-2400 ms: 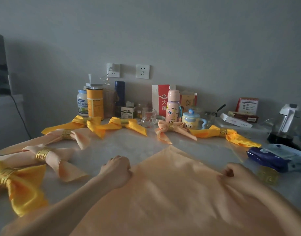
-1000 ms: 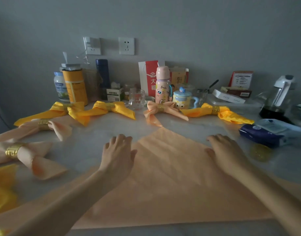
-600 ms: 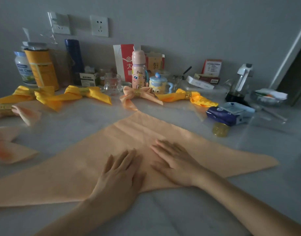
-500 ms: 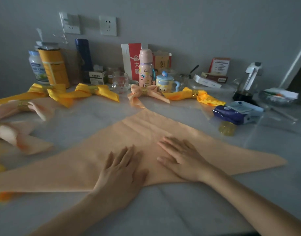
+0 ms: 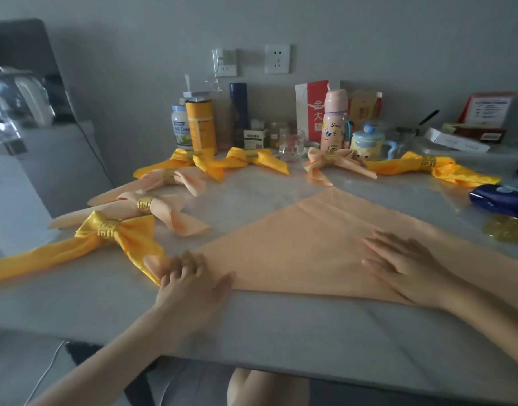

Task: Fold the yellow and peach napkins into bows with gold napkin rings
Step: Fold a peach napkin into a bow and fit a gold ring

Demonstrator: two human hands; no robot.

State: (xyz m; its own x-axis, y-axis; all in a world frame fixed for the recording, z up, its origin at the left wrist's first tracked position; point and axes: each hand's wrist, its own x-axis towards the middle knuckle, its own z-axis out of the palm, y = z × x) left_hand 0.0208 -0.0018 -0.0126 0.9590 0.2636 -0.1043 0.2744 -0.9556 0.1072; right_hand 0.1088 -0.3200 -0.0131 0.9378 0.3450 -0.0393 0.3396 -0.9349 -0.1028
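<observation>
While fingers (image 5: 189, 264) pinch it, napkin (image 5: 304, 238) lies triangular.

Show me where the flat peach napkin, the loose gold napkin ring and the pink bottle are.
flat peach napkin (image 5: 310, 244), head view, bare middle of the cloth.
loose gold napkin ring (image 5: 502, 229), head view, its outer side.
pink bottle (image 5: 334, 127), head view, its body.

Grey wall (image 5: 369, 30) (dim), two sockets (image 5: 277, 58)
</observation>
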